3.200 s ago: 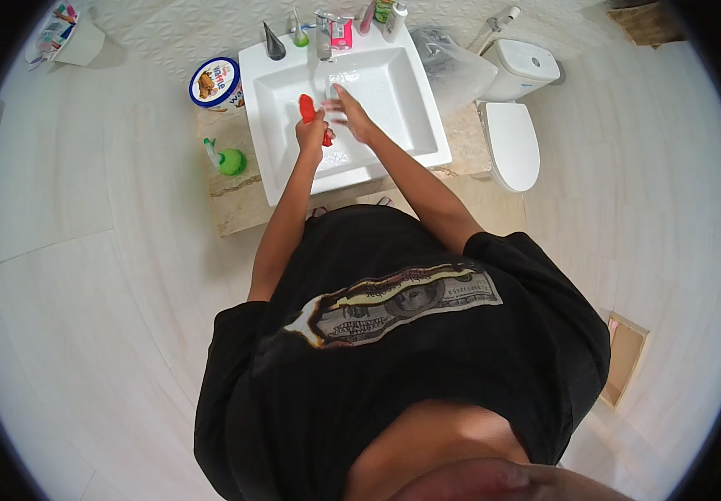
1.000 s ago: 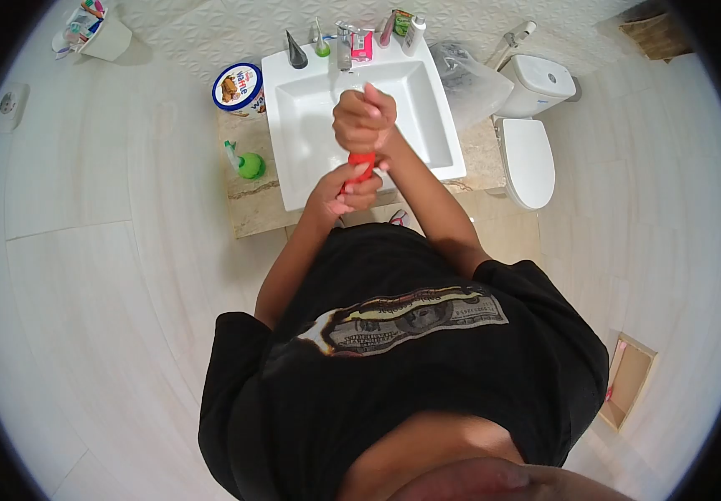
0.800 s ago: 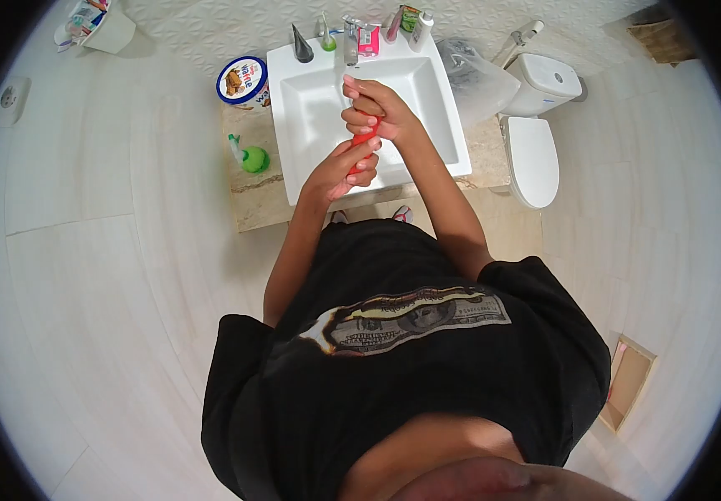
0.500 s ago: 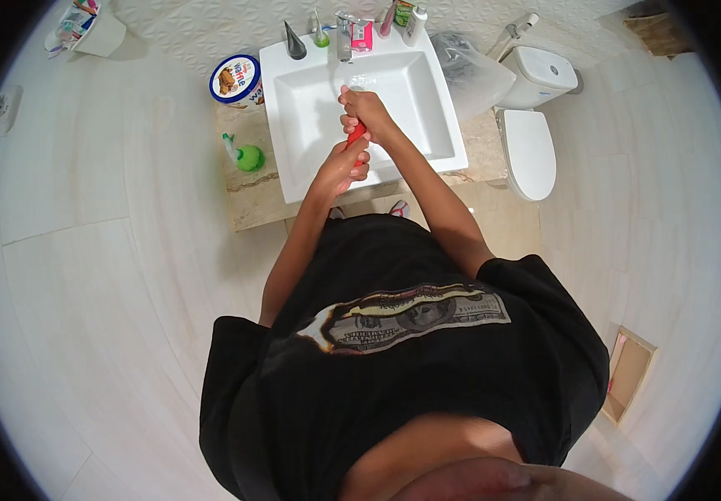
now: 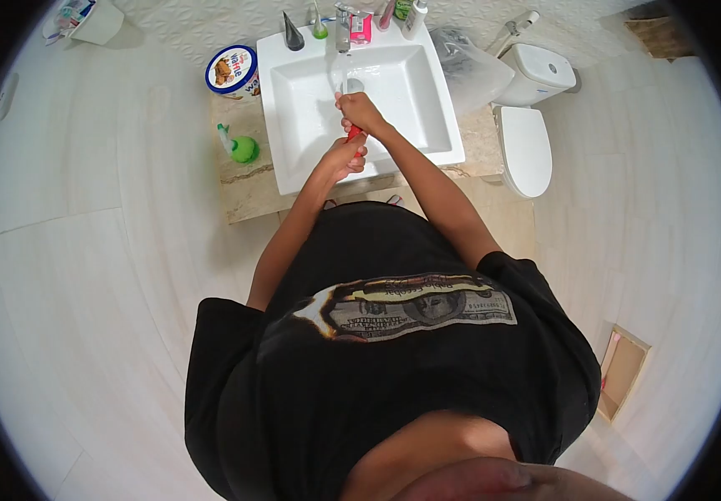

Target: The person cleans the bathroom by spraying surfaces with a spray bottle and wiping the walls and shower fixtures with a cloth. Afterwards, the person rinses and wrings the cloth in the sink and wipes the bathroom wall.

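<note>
Both hands are over the white sink (image 5: 294, 163), gripping a slim red object (image 5: 354, 133) whose kind I cannot make out. My right hand (image 5: 360, 112) wraps its far end, below the running tap. My left hand (image 5: 345, 157) is closed around its near end, close to the sink's front edge. Only a short red stretch shows between the two hands; fingers hide the rest. Water falls from the chrome faucet (image 5: 343, 32) to the basin by the right hand's fingertips.
Left on the stone counter (image 5: 248, 200) stand a waffle tub (image 5: 231, 70) and a green spray bottle (image 5: 244, 149). A black tube (image 5: 293, 33), a pink packet (image 5: 360, 30) and a white bottle (image 5: 415, 20) line the sink's back ledge. A toilet (image 5: 526, 150) stands right.
The hands have drawn slightly closer together along the red object, so less red shows between them. The whole view has shifted a little, and the sink drain shows more clearly.
</note>
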A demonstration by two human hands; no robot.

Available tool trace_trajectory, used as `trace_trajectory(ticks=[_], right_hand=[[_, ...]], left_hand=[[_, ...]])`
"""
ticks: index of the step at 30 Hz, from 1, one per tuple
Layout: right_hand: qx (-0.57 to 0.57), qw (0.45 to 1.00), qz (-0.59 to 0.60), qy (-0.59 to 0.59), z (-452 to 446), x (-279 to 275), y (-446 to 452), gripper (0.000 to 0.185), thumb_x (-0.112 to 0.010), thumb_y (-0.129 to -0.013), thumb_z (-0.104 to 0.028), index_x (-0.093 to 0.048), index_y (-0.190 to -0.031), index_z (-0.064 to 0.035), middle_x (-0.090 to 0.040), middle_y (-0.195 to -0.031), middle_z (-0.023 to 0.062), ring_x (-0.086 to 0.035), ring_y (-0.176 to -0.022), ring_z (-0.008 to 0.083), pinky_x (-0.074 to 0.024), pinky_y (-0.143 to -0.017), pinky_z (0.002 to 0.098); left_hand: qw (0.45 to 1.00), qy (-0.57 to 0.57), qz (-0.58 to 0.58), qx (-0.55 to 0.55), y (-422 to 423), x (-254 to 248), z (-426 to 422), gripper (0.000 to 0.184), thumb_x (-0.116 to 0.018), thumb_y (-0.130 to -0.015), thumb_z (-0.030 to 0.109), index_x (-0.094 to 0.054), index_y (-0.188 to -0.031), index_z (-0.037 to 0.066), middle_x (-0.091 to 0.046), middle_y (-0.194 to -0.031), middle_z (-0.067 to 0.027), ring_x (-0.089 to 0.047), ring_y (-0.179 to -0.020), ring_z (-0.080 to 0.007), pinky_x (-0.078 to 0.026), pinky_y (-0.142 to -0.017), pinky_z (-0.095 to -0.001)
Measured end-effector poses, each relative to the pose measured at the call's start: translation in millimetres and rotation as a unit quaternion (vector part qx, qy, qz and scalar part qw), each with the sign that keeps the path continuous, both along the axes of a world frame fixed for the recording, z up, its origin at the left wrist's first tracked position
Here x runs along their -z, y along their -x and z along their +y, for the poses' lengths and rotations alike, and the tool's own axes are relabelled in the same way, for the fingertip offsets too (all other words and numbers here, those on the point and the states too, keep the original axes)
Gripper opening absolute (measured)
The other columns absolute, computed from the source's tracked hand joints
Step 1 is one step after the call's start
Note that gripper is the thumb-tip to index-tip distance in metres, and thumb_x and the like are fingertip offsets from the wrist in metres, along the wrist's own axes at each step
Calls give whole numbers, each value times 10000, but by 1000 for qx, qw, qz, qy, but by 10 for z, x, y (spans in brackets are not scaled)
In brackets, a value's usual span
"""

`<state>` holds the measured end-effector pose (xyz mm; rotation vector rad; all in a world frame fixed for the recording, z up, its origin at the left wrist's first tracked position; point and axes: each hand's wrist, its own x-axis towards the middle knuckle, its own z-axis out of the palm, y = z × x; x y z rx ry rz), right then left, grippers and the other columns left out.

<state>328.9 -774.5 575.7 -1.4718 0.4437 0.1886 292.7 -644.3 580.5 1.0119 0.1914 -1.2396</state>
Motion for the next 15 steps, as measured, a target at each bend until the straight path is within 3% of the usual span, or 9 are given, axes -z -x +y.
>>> trace_trajectory(ticks=[8,15], right_hand=[[-87,989,-28,117,47,-107,-6,503,-509,-1015,-307,-534,-640,27,-485,-506,80,-513,-419,185,-449,-425,365],[-175,937,-64,296,181,-105,-89,522,-489,-1009,-331,-650,-691,51,-610,-545,206,-636,-491,310,-539,-543,434]], left_hand=[[999,32,40,-14,55,30,2,204,-560,-978,202,-401,-867,141,-410,-669,43,-301,-446,-38,-217,-397,-209],[995,53,70,-37,75,-5,32,204,-524,-1006,213,-429,-835,154,-409,-648,66,-292,-433,-32,-220,-396,-210]])
